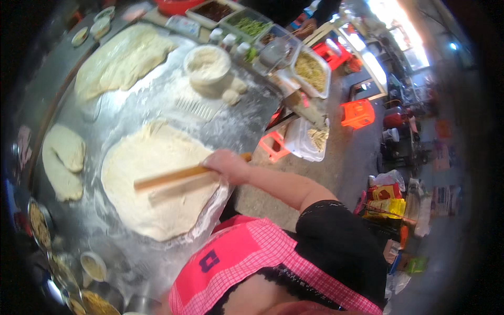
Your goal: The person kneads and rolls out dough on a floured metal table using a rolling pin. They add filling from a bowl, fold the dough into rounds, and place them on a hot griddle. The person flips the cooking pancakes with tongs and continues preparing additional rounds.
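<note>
My right hand [228,165] grips a wooden rolling pin [169,179] near one end. The pin slants over a wide, flat sheet of dough [145,216], with a shadow below it; whether it touches is unclear. The sheet lies on a floured metal worktop [256,108], its edge close to my pink apron [236,248]. Out of view is my left hand. Beyond the sheet rest a large dough slab [122,63], a slotted flat tool [201,108] and a white bowl of flour [206,63], with small dough lumps [231,97] beside it. A folded dough piece [63,161] lies at the left.
Food tubs, one with chopped greens [252,26], line the far side near small bottles [228,40]. Several bowls, including a small cup [93,266], crowd the lower left. An orange stool [357,114] and a white bin [305,139] stand rightward. Another person's hand [306,28] shows at the top.
</note>
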`<state>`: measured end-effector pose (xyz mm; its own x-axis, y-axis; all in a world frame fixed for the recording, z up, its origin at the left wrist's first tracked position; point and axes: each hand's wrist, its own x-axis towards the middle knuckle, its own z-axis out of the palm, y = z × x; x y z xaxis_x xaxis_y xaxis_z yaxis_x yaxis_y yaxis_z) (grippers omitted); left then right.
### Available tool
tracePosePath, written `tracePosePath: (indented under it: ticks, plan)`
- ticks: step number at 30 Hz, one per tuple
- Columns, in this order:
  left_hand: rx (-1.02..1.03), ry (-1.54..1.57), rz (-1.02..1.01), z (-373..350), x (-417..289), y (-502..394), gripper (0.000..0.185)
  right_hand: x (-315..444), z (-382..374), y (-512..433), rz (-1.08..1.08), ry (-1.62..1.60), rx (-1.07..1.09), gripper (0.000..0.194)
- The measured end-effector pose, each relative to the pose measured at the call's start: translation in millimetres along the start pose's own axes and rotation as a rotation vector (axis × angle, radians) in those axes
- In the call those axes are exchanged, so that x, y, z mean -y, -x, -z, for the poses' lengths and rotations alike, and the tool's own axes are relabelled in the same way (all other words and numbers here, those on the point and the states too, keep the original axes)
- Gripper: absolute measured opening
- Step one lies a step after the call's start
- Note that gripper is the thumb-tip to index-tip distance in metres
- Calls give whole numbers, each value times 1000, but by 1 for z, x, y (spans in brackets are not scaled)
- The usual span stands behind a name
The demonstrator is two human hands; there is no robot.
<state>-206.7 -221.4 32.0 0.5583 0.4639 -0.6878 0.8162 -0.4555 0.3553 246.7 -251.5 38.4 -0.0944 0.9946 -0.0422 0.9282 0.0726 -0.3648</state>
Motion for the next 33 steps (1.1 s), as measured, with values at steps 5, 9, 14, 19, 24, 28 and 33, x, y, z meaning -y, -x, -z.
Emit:
tracePosePath:
  ticks: [5,9,14,19,24,28,33]
  plan:
    - [100,-57,90,17,-8,25,33,17,12,-5,250,-108,14,36]
    - [-190,24,-55,32,-17,23,38,26,11,-9,362,-48,139,39]
    - [-602,-9,-168,20,-66,-61,74,45,-8,-5,370,18,293,54]
    - [-400,-253,178,61,-69,-114,88,52,-31,-61,138,282,309,84]
    - [-565,-365,264,92,-51,-130,84,52,-29,-101,84,125,10,79]
    - [-213,-358,152,36,-73,-92,87,78,-25,-9,106,222,149,75]
    - [-383,-271,-10,-21,-71,-56,67,79,-23,34,151,82,216,64]
